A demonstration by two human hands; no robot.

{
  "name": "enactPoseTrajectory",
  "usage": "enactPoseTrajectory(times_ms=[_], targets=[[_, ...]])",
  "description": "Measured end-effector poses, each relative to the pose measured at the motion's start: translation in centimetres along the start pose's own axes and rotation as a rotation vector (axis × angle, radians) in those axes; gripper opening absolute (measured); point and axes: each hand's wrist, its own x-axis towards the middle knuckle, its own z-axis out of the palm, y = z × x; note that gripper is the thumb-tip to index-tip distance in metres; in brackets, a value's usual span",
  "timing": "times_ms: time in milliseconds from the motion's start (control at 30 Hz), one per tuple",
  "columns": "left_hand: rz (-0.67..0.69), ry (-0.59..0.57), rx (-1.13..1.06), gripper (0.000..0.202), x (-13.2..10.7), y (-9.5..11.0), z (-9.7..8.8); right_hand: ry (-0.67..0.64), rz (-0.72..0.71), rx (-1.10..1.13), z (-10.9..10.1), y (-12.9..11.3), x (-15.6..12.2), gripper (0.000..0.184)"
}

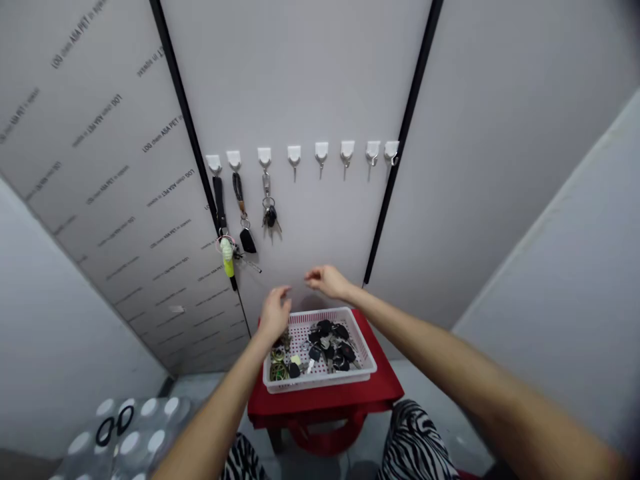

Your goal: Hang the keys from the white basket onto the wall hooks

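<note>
My left hand hangs over the back left corner of a white plastic mesh basket, with its fingers curled and nothing visible in them. My right hand is just above the basket's back rim, near the wall, and also looks empty. A heap of black car keys and several metal key rings lie in the basket. A row of white adhesive wall hooks runs above. The leftmost three carry key sets, including a black-fobbed one. Neither hand touches them.
The basket sits on a red plastic stool against a grey panelled wall with black vertical strips. My zebra-print trousers show below it. A pair of black-handled scissors lies on a polka-dot cloth at the lower left.
</note>
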Motion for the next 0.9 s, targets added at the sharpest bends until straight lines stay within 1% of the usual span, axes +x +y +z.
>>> enactPoseTrajectory(times_ms=[67, 133, 200, 267, 367, 467, 667, 800, 867, 900], targets=[[-0.066, -0.112, 0.024, 0.032, -2.1, -1.2, 2.3, -0.109, 0.017, -0.128, 1.4, 2.9, -2.3, 0.020], [-0.094, -0.220, 0.076, 0.033, -3.4, -1.8, 4.0, -0.184, 0.022, -0.267, 2.3, 5.0, -4.0, 0.022], [-0.085, -0.309, 0.156, 0.034, -4.1, -1.9, 5.0, -0.226, 0.021, -0.384, 2.8, 6.2, -5.0, 0.023], [-0.044, -0.360, 0.251, 0.035, -4.4, -1.8, 5.5, -0.242, 0.003, -0.455, 3.1, 6.6, -5.7, 0.023], [0.021, -0.380, 0.378, 0.036, -4.8, -1.6, 5.7, -0.229, -0.047, -0.476, 3.7, 6.7, -6.1, 0.026], [0.042, -0.375, 0.487, 0.037, -5.1, -1.4, 5.6, -0.202, -0.063, -0.452, 3.9, 6.7, -6.3, 0.026], [0.020, -0.368, 0.657, 0.024, -5.3, -0.8, 4.9, -0.294, -0.142, -0.409, 3.1, 6.5, -6.6, 0.024], [0.047, -0.358, 0.663, 0.020, -5.2, -0.7, 4.4, -0.352, -0.137, -0.397, 3.0, 6.0, -6.9, 0.024], [0.060, -0.375, 0.603, 0.019, -5.0, -0.9, 4.1, -0.358, -0.122, -0.376, 3.3, 5.8, -6.9, 0.025], [0.064, -0.384, 0.549, 0.018, -4.8, -1.0, 3.9, -0.335, -0.126, -0.359, 3.4, 5.6, -6.9, 0.025]])
